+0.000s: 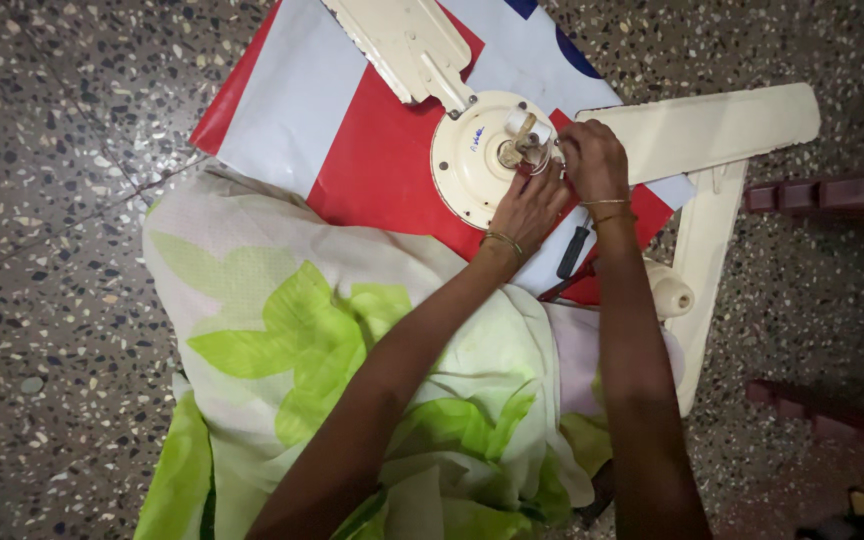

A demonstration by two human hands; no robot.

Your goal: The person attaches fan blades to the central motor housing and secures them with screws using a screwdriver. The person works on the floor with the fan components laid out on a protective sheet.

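Here, cream ceiling fan (472, 160) flat on red-white sheet (372, 150), blades splayed; left hand (530, 205), right hand (592, 160) grips pinched on hub wires (537, 160).

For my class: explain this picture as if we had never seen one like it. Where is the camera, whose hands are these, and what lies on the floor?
The camera sits on a person's head, looking down at their own bare arms. On the speckled floor lies a red and white sheet with a cream ceiling fan on it. Both hands meet at the fan's centre: the left hand and right hand work at the wires there. A dark-handled tool lies beside them. Green-leafed cloth covers the lap.
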